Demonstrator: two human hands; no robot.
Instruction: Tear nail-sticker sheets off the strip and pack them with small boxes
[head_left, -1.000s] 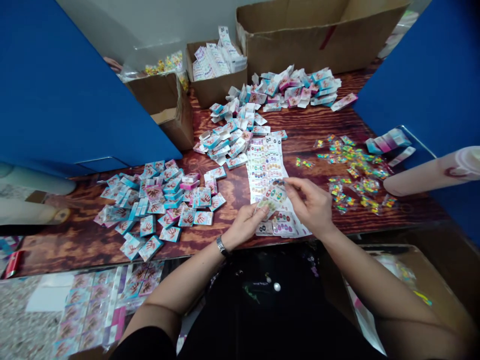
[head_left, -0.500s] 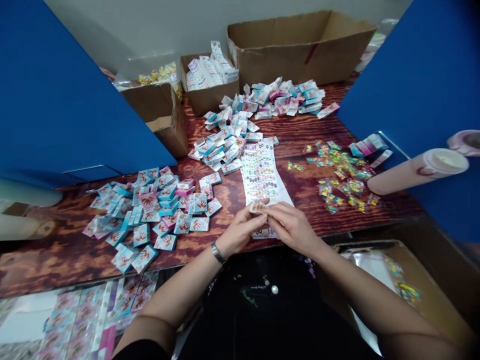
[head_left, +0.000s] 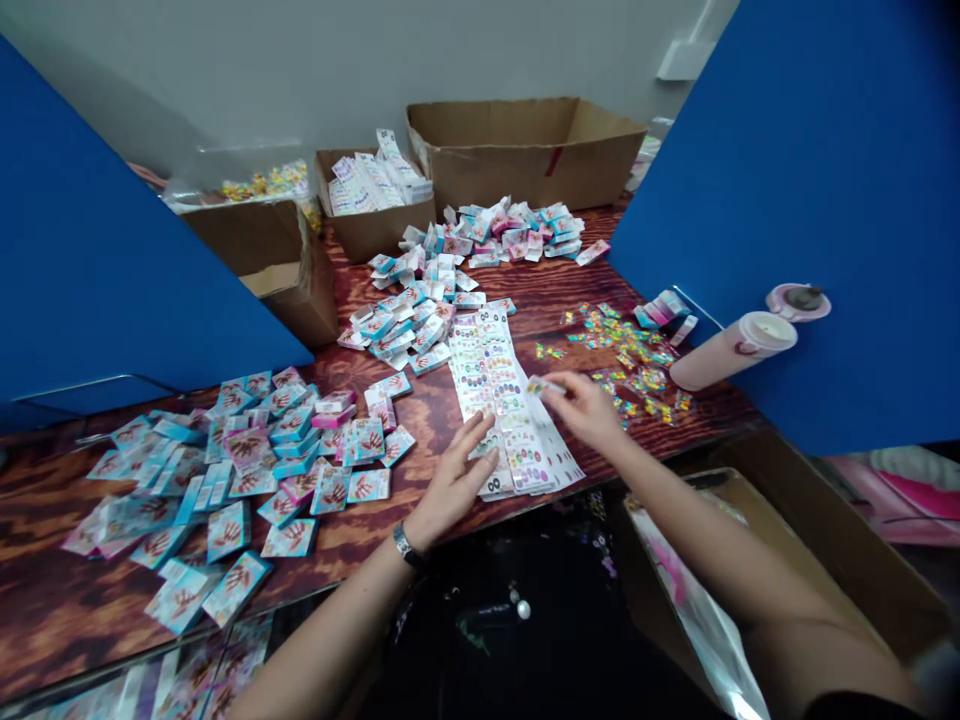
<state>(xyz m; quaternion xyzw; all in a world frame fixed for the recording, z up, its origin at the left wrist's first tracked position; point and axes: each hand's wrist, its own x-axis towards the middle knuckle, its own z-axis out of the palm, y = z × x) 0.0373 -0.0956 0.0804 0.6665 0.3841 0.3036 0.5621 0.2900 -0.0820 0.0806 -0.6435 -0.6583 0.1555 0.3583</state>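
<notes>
Long white sheets [head_left: 510, 405] printed with rows of small coloured oval stickers lie in an overlapping stack before me. My left hand [head_left: 457, 475] rests with fingers apart on the near left part of the stack, holding nothing. Above the right side of the sheets, my right hand [head_left: 589, 408] pinches a small folded sticker sheet [head_left: 541, 387] between thumb and fingers. Small blue and pink boxes [head_left: 412, 315] with open flaps sit heaped beyond the stack. To the left is a pile of closed boxes [head_left: 292, 440] with a hand picture on them.
Small clear packets with yellow and green contents [head_left: 622, 345] are scattered on the right, beside a pink bottle [head_left: 731, 350] with its lid open. A carton of sheets [head_left: 382, 225] and a larger carton [head_left: 525, 165] stand at the back. Blue panels [head_left: 787, 200] flank the table.
My hands, earlier together on the small folded sheet, have come apart. The right hand has carried it up and right; the left has opened over the sheets. The view has shifted.
</notes>
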